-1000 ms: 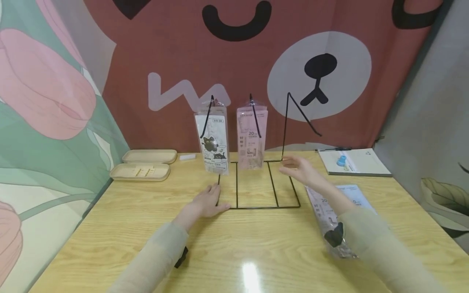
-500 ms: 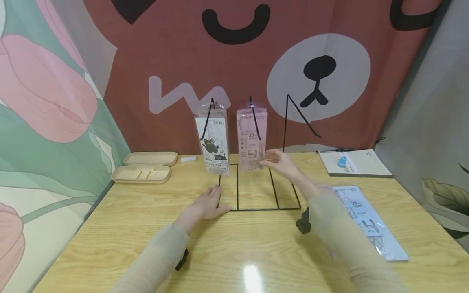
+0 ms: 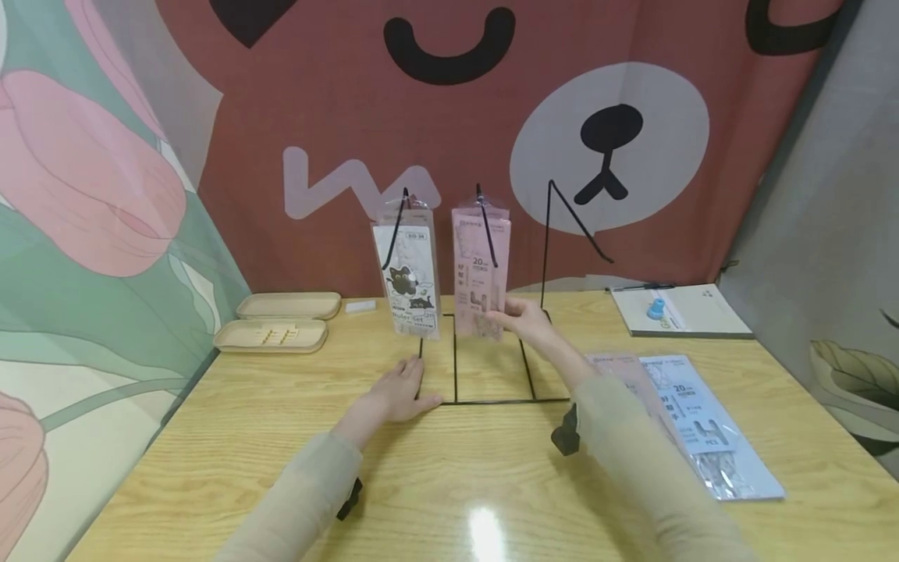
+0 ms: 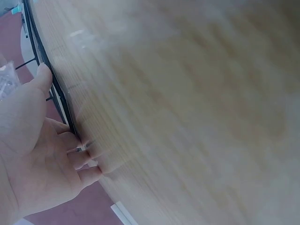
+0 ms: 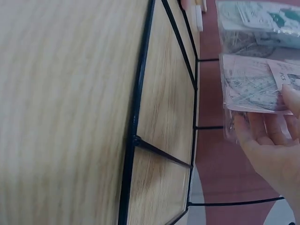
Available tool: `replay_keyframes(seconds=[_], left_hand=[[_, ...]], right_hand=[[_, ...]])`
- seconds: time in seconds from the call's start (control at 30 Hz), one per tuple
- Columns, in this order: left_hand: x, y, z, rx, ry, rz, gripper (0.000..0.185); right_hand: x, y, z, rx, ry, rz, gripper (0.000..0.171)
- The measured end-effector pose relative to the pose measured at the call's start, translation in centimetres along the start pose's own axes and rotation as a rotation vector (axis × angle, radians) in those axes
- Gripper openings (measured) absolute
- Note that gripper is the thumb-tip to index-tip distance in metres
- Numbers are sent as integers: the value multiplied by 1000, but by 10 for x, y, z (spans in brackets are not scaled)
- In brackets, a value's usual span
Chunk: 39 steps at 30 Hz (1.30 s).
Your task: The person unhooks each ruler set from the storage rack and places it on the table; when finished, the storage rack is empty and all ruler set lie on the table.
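Head view: a black wire rack (image 3: 485, 367) stands near the far edge of a wooden table (image 3: 449, 468). The left hand (image 3: 402, 390) rests flat, fingers relaxed, on the rack's base at its left side. The right hand (image 3: 523, 320) pinches the lower end of a pink packet (image 3: 481, 269) hanging from the middle hook, beside a cat-printed packet (image 3: 407, 273). 2 more packets (image 3: 691, 421) lie towards the table's right edge.

Left wrist view: the left hand (image 4: 37, 154) has its fingertips (image 4: 89, 168) on the wire rack (image 4: 51, 79) and the table (image 4: 187, 112).

Right wrist view: the right hand (image 5: 272, 145) holds the pink packet (image 5: 253, 89) between its fingers and thumb, above the wire rack (image 5: 164, 131).
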<state>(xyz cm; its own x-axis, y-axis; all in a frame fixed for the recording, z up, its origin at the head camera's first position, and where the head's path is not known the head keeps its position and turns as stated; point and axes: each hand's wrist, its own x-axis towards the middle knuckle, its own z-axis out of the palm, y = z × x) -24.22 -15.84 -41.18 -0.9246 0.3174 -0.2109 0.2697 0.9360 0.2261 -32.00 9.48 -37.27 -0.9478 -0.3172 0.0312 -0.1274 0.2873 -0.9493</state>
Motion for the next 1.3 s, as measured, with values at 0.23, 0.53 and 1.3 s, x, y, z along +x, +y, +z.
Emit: replay_keyframes(seconds=[0.23, 0.53, 1.3], left_hand=[[0, -2, 0, -7, 4, -2, 84], [0, -4, 1, 2, 4, -9, 84], [-3, -3, 1, 0, 15, 1, 83]], right_hand=[[-21, -5, 5, -24, -17, -55, 37], [-71, -7, 6, -87, -144, -111, 32], [-173, -16, -29, -113, -170, -82, 37]])
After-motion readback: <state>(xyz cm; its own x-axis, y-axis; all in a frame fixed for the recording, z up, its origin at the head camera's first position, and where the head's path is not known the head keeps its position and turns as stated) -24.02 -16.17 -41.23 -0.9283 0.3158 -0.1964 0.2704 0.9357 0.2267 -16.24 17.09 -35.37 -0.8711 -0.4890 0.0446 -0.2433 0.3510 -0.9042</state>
